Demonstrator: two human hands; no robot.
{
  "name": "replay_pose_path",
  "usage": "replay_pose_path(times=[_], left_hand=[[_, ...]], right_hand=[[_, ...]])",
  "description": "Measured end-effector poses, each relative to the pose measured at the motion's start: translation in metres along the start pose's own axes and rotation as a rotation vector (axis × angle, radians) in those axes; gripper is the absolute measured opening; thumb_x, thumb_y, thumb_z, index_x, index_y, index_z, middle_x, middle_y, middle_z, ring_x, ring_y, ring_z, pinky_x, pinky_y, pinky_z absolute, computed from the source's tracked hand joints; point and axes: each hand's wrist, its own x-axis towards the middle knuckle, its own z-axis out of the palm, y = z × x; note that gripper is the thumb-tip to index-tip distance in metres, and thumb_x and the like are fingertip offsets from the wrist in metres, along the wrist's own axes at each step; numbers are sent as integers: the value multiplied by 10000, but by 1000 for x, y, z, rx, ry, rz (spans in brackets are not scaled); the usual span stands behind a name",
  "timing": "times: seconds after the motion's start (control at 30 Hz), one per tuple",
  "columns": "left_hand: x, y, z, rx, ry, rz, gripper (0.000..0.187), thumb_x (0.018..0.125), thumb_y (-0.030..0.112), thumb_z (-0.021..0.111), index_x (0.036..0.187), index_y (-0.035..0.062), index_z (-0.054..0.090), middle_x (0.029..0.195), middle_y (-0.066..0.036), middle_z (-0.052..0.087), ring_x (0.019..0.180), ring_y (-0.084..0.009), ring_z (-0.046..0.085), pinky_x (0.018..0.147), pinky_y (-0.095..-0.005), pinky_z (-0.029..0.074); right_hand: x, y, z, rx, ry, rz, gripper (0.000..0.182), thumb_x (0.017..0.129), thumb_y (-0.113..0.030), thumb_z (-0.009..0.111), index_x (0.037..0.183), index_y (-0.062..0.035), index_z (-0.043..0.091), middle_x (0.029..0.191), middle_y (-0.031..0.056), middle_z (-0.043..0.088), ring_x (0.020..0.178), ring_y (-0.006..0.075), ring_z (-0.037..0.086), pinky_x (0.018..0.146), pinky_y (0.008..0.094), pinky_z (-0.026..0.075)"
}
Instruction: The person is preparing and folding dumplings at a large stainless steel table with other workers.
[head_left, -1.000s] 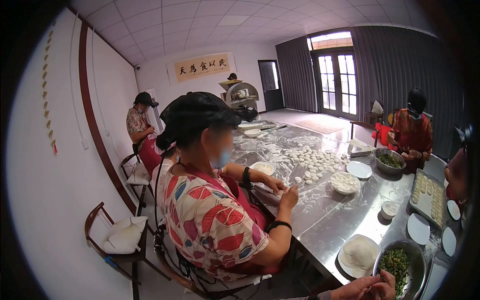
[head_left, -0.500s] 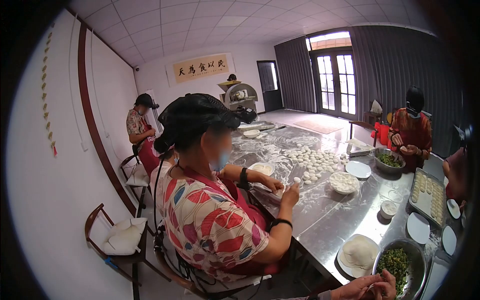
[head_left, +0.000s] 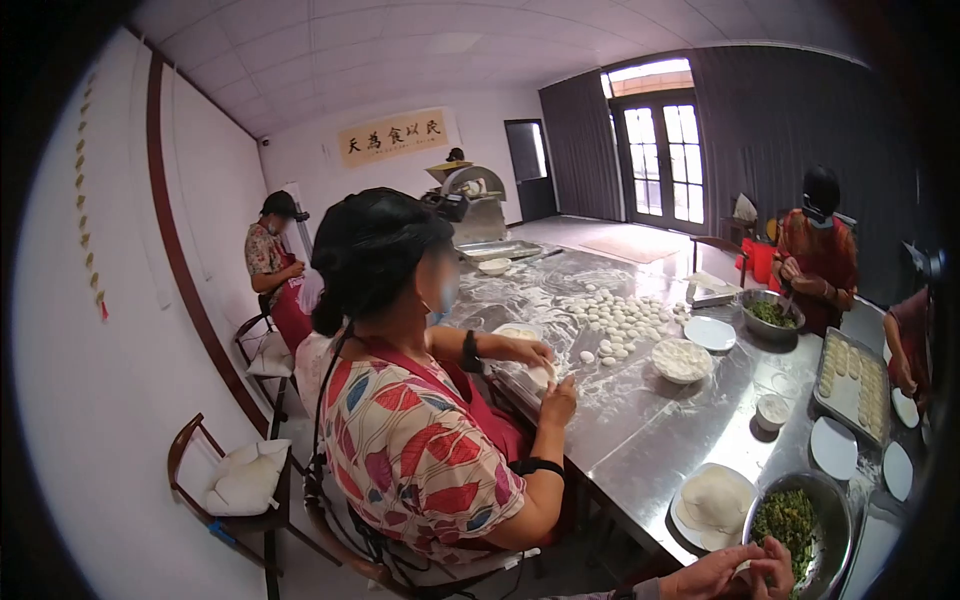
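At the bottom right, my left hand (head_left: pixel 708 574) and my right hand (head_left: pixel 773 569) meet with fingers pinched together. Between them shows a bit of pale dough, apparently a dumpling (head_left: pixel 743 573), mostly covered by the fingers. Right beside them stands a steel bowl (head_left: pixel 838 545) with chopped green filling (head_left: pixel 788 520) in it. Just behind my left hand, a stack of round dough wrappers (head_left: pixel 716 497) lies on a white plate (head_left: pixel 683 528).
A co-worker (head_left: pixel 420 420) sits to my left, handling dough over the floured steel table (head_left: pixel 630 425). Dough pieces (head_left: pixel 615 318), a flour bowl (head_left: pixel 682 362), a small bowl (head_left: pixel 771 412), a white plate (head_left: pixel 833 447) and a tray of dumplings (head_left: pixel 853 385) stand on it. Other people work around it.
The view has shifted slightly. My hands stay pinched together beside the filling bowl. The co-worker on the left has turned the head and lowered the hands with the dough.
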Motion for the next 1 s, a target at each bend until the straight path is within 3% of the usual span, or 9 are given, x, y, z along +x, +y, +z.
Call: replay_pose_path(times=[0.03,0.07,0.13,0.27,0.37,0.47,0.67,0.77,1.0], left_hand=[[-7,6,14,-61,15,-74,316,977,327,418,1154,78,498,953,40,532,777,-30,503,616,-163,408],[-12,15,28,119,98,-5,303,976,283,420,1176,68,496,990,30,538,777,-38,515,610,-175,421],[-15,26,35,175,28,4,334,974,278,421,1227,66,478,1054,4,544,863,-57,537,699,-198,458],[3,33,30,187,-65,89,420,987,283,377,1320,28,401,1198,-58,511,1099,-138,501,961,-312,418],[5,40,41,173,-29,44,534,977,404,345,1317,-6,380,1241,-82,486,1127,-156,492,970,-325,406],[6,34,39,117,17,1,537,976,405,350,1316,-8,377,1242,-93,486,1133,-167,489,987,-335,388],[4,28,31,31,85,-11,566,957,427,381,1317,-9,356,1246,-103,485,1155,-185,468,1015,-361,352],[6,27,25,-49,21,2,573,950,431,395,1315,-8,352,1254,-111,480,1155,-201,468,1018,-364,348],[13,22,46,32,93,2,719,901,525,440,1359,-10,295,1328,-122,414,1221,-215,413,1053,-373,302]], right_hand=[[2,2,1,-15,-4,-7,113,851,-52,609,947,-10,650,1260,174,515,1106,302,537,909,376,466],[2,5,1,-38,-3,-5,126,849,-51,611,963,-13,649,1262,175,514,1117,300,530,912,374,464],[11,12,12,-13,178,-103,82,698,23,622,768,-13,597,1009,174,601,927,295,584,802,345,464],[34,-23,-3,-20,130,26,164,701,-3,652,864,-19,653,1114,181,601,985,296,591,861,352,458],[33,-17,-3,138,207,84,197,715,3,654,911,-21,668,1137,174,603,995,260,591,867,343,456],[25,-11,2,238,271,123,183,735,20,652,912,-25,672,1129,167,606,1006,255,589,875,337,452],[23,0,1,82,213,51,209,727,0,670,934,-30,680,1134,162,605,1057,271,567,907,344,435],[26,-9,-2,83,209,126,246,736,-6,657,980,-31,676,1149,162,599,1071,278,563,920,354,427],[15,5,1,66,369,52,185,784,6,607,959,-14,665,1144,161,601,1071,304,562,919,375,431]])
